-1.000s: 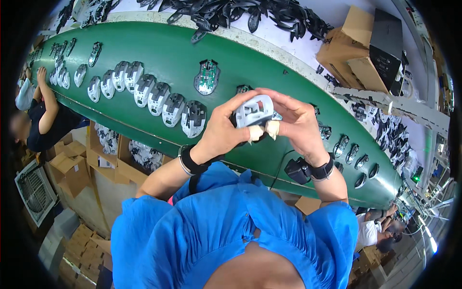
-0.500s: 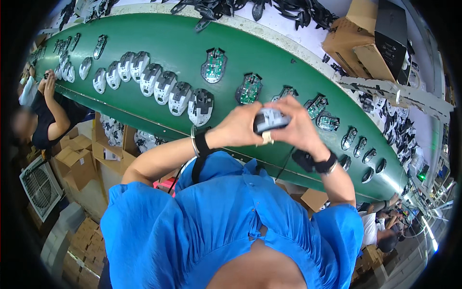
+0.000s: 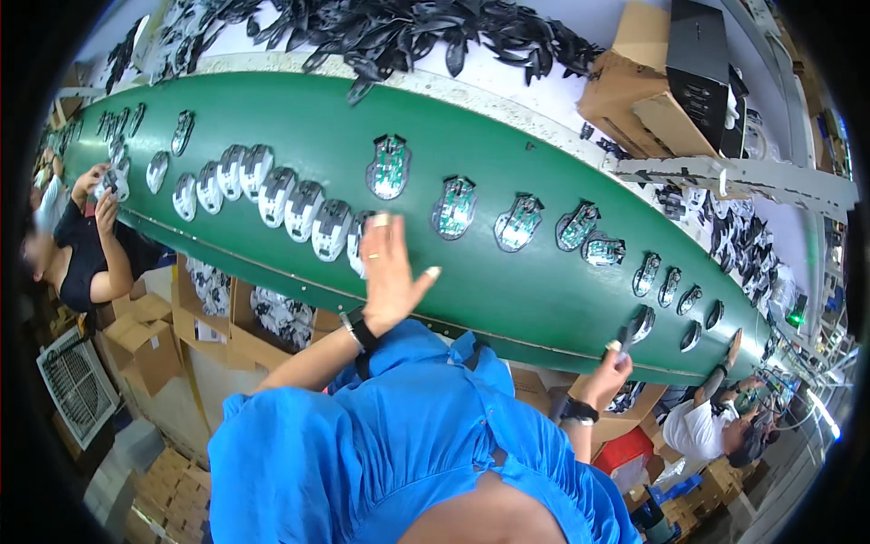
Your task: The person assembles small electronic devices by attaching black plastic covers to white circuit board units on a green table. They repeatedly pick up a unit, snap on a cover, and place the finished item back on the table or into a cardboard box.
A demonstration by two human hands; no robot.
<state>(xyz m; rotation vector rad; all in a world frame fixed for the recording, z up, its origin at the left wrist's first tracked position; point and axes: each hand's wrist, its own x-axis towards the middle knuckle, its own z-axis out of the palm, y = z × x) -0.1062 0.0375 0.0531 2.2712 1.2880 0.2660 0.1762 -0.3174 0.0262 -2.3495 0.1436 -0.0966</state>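
Note:
My left hand (image 3: 391, 276) lies flat with its fingers stretched out. Its fingertips cover part of the nearest grey-and-white mouse (image 3: 355, 257), the last in a row of assembled mice (image 3: 275, 197). Off to the right, at the belt's near edge, my right hand (image 3: 600, 379) has its fingers pinched round a small dark grey piece (image 3: 623, 339), whose kind I cannot make out. Just beyond that piece sits a dark mouse base (image 3: 643, 324). Open mouse bases with green circuit boards (image 3: 453, 208) are spread along the far side and the right.
The green conveyor belt (image 3: 489, 304) crosses the view. Black shell parts (image 3: 426, 36) are heaped behind it, beside an open cardboard box (image 3: 634, 100). Boxes of white parts (image 3: 269, 317) stand below the near edge. Co-workers (image 3: 91, 254) are at both ends.
My hands, earlier together round a mouse, have parted. The left has moved to the row's end, opened and off that mouse; the right has dropped toward the near right edge.

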